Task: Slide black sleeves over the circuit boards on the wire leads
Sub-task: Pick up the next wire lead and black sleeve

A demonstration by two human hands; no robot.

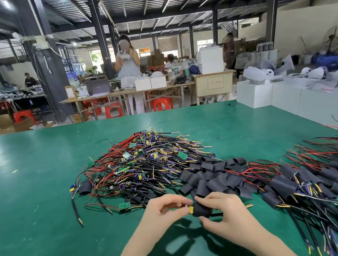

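My left hand [164, 210] pinches the yellow-tipped end of a small circuit board [190, 209] just above the green table. My right hand [222, 207] grips a black sleeve [201, 210] that covers most of that board; its leads trail out to the right. A big tangle of bare boards on red, black and yellow wires [138, 165] lies beyond my hands. Loose black sleeves [211, 178] are heaped just behind my right hand. Sleeved leads [318, 183] are spread out on the right.
The green table [33, 215] stretches left and toward me. White boxes [269, 94] stand at its far right edge. Beyond the table are other benches, red stools, and people, one standing opposite.
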